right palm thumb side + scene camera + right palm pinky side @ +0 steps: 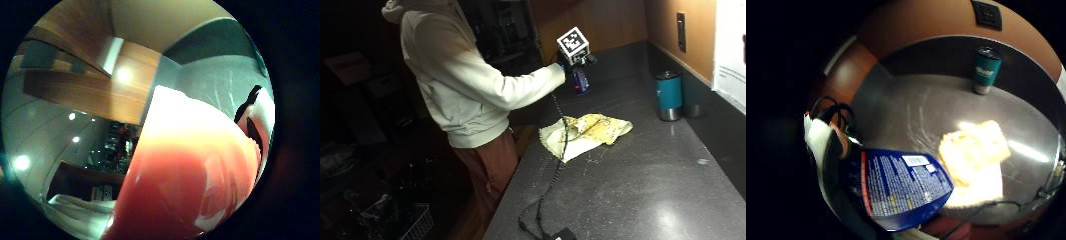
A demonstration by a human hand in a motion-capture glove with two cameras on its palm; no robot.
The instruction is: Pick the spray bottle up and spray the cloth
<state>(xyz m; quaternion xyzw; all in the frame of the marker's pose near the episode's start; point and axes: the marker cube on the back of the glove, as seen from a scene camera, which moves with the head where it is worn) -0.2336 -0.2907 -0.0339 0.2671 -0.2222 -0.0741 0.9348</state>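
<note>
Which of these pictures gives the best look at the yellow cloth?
The outside view: the whole cloth lies crumpled on the dark counter, with the spray bottle held above it in the gloved right hand. The little finger side palm view shows it glaring, beside the bottle. The thumb side view shows none of it.

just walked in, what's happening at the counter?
A person stands at the dark counter and holds a blue spray bottle in the gloved right hand, lifted above the surface. A crumpled yellow cloth lies on the counter below and in front of the bottle. A teal tumbler stands upright near the back wall, apart from the cloth. Whether any spray has landed on the cloth cannot be told.
</note>
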